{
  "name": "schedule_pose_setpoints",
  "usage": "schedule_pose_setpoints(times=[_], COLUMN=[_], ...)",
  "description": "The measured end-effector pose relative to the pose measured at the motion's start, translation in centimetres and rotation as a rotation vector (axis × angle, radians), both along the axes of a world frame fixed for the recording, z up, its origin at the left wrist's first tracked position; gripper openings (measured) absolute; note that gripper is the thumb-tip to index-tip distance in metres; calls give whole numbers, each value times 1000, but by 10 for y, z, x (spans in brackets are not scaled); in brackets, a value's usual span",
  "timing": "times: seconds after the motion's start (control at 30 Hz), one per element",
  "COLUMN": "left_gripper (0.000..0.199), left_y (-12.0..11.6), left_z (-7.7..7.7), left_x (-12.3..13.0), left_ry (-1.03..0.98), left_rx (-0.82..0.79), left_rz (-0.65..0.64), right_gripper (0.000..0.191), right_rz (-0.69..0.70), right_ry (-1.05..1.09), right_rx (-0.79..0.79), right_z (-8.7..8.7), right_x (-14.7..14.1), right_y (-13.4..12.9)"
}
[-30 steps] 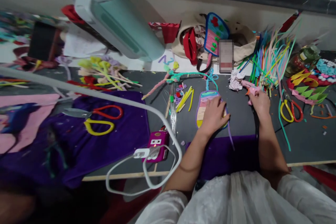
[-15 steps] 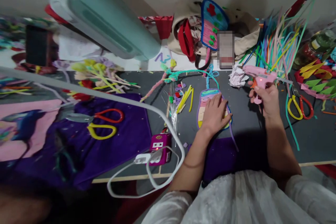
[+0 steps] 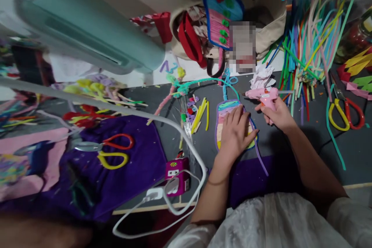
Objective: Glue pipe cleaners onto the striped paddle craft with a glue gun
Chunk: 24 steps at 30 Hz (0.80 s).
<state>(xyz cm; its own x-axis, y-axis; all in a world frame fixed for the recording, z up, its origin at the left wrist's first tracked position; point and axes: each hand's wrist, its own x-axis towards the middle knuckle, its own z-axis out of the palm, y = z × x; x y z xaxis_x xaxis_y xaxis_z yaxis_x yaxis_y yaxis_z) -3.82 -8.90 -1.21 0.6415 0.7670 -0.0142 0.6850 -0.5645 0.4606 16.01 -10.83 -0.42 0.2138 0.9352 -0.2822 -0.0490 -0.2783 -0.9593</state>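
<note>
My left hand [image 3: 235,133] lies flat with fingers spread on a flat craft piece [image 3: 222,116], striped in pastel colours with a purple edge. The hand hides most of its middle. A loose purple strip [image 3: 261,161] trails from its right side towards me. In my right hand [image 3: 278,114] is a pink glue gun [image 3: 266,93], its nozzle pointing left above the piece's upper right corner. A glue stick juts from its back. Behind the gun sits crumpled white paper [image 3: 262,76]. A teal fuzzy stem [image 3: 215,80] arches over the top of the piece.
Scissors [image 3: 339,114] and a bundle of pipe cleaners [image 3: 314,46] are at right. Left of me are more scissors [image 3: 114,155], pliers [image 3: 80,188], purple cloth [image 3: 145,143] and a magenta socket box [image 3: 181,180] with a white cable [image 3: 200,162]. A beige bag [image 3: 273,19] stands behind.
My right hand has brought the glue gun left and closer to the striped piece, away from the scissors. The left hand stays on the piece. The camera view has shifted slightly.
</note>
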Motion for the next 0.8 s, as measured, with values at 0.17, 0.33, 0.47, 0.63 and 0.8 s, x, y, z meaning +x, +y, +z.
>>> schedule_pose_setpoints(times=[0.17, 0.33, 0.47, 0.63, 0.8], left_gripper=[58, 57, 57, 60, 62], left_y=[0, -1, -1, 0, 0], left_z=[3, 0, 0, 0, -2], left_x=[-3, -6, -7, -8, -9], left_ry=[13, -41, -48, -53, -71], left_rx=[-17, 18, 72, 100, 94], left_rz=[-12, -22, -28, -35, -38], right_gripper=[38, 32, 23, 18, 17], right_rz=[10, 45, 41, 77, 84], right_ry=[-81, -138, -139, -153, -177], right_rx=[-58, -114, -134, -124, -95], right_z=[-4, 5, 12, 13, 10], right_x=[0, -4, -4, -5, -7], right_y=[0, -1, 1, 3, 2])
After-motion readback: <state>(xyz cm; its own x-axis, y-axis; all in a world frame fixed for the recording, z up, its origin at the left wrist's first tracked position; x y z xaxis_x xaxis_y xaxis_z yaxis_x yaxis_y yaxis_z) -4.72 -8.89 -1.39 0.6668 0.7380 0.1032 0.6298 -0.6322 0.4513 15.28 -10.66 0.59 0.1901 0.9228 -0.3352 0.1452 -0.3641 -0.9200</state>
